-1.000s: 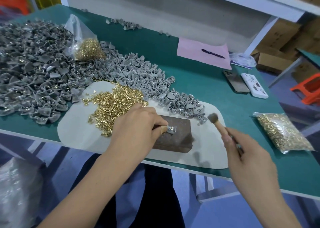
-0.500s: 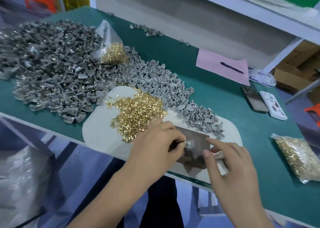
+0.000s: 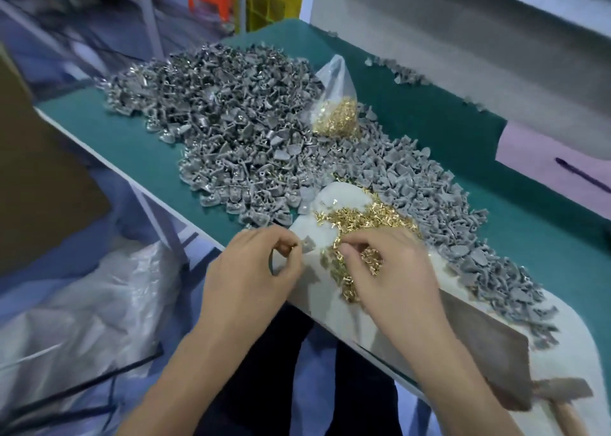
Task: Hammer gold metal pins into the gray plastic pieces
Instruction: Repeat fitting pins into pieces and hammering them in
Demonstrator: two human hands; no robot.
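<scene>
My left hand (image 3: 254, 270) pinches a small gray plastic piece (image 3: 308, 244) between thumb and fingertips, just left of the loose heap of gold pins (image 3: 363, 219) on the white mat (image 3: 334, 192). My right hand (image 3: 390, 270) rests in that heap with its fingers curled, pinching at the gold pins. The dark metal block (image 3: 489, 346) lies on the mat to the right of my right forearm. Beyond it lies the hammer (image 3: 562, 391), its head against the block's right end, held by neither hand. A big pile of gray plastic pieces (image 3: 231, 131) covers the green table behind.
A clear bag of gold pins (image 3: 337, 118) stands among the gray pieces. A pink sheet with a pen (image 3: 582, 174) lies at the far right. The green table's (image 3: 139, 151) front edge runs diagonally; a clear plastic bag (image 3: 99, 303) sits below it on the left.
My right hand has let go of the hammer and moved left into the gold pins. My left hand has lifted the gray piece off the block and carried it left. The view has swung left.
</scene>
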